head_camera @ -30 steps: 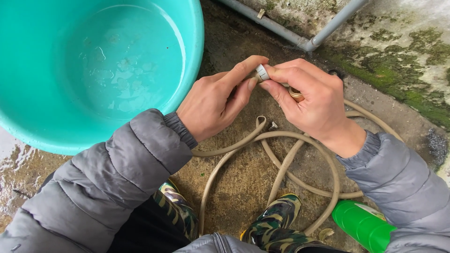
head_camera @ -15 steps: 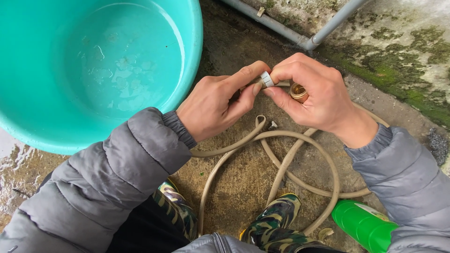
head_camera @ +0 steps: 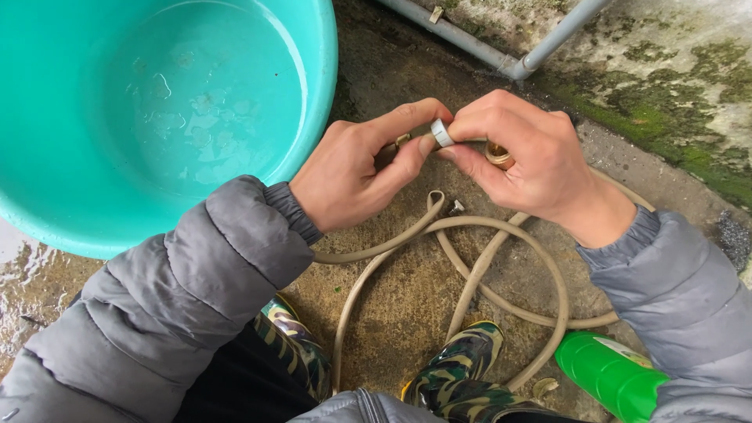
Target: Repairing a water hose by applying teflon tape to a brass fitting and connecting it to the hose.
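Wet, mossy concrete runs under everything, with a grey metal pipe [head_camera: 501, 55] along the wall at the top. At the left stands a turquoise plastic basin [head_camera: 321, 94] holding shallow water. Just right of its rim, the left hand [head_camera: 352, 176] is closed in a pinch, thumb and forefinger gripping a small brass fitting [head_camera: 402, 140] that mostly hides behind the fingers. Touching its fingertips, a small white roll of tape [head_camera: 441, 131] sits edge-on between both hands, and the right hand [head_camera: 521, 160] is curled tight round it and round a brass part [head_camera: 499, 155] peeking out under its fingers. The fitting's long axis appears to lie roughly level, left to right, from one hand towards the other; which end is which cannot be told. Below the hands a beige hose [head_camera: 501, 274] loops on the ground, with camouflage boots [head_camera: 458, 376] beneath and a green bottle [head_camera: 607, 376] at the lower right. The likely trouble: wet fingers could let the little roll or fitting slip onto the gritty concrete, perhaps into the basin, and loose tape could bunch if the pinch slackens.
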